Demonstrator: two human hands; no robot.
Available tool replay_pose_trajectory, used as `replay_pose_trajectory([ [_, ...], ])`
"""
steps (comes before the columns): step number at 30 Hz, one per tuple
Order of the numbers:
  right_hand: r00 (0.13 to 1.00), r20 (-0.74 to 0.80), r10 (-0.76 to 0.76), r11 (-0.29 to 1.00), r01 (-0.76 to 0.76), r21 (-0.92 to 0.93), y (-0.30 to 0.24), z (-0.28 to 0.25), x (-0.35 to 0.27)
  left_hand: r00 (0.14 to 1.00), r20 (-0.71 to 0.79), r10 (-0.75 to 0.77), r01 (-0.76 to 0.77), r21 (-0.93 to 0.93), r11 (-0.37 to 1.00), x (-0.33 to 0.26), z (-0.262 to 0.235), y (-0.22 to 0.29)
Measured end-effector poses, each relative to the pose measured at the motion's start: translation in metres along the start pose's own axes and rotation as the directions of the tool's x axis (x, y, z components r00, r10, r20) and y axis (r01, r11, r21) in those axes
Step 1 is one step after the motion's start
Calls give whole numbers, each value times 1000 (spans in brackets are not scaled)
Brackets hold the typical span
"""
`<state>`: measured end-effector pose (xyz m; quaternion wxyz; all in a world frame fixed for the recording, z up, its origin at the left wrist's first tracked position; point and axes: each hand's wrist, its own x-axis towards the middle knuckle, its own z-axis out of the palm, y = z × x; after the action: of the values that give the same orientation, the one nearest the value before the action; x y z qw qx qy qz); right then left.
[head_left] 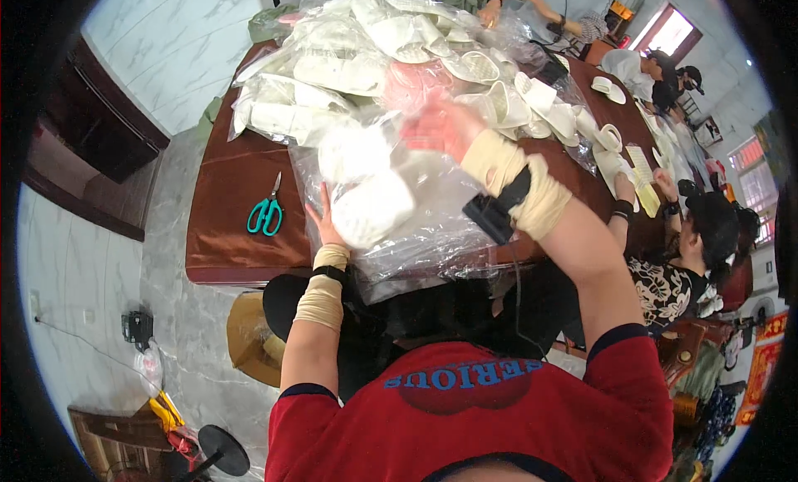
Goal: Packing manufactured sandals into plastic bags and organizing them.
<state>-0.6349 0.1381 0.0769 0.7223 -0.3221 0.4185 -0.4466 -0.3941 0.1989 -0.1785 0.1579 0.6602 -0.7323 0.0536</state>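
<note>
In front of me a pair of white slippers (pixel 366 204) lies on a clear plastic bag (pixel 440 224) near the table's edge. My left hand (pixel 327 223) rests against the left side of the pair, its visible fingers stretched out and apart. My right hand (pixel 436 126) is over the far part of the plastic, right by the heap; motion smears its fingers, so I cannot make out a grip. Beyond it, many bagged white slippers (pixel 341 71) are heaped up, with a pink piece (pixel 411 81) among them.
Teal-handled scissors (pixel 266 216) lie on the brown tabletop (pixel 218 195) to the left. A cardboard box (pixel 249 341) stands on the floor at lower left. At the right, a co-worker (pixel 686 258) handles slippers at the same table. Another person's hands (pixel 490 12) are at the far side.
</note>
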Motion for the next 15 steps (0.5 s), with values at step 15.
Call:
replay_pose_trajectory([
  [15, 984, -169, 53, 676, -160, -719, 70, -130, 12, 998, 2, 60, -59, 193, 979, -3, 22, -11],
])
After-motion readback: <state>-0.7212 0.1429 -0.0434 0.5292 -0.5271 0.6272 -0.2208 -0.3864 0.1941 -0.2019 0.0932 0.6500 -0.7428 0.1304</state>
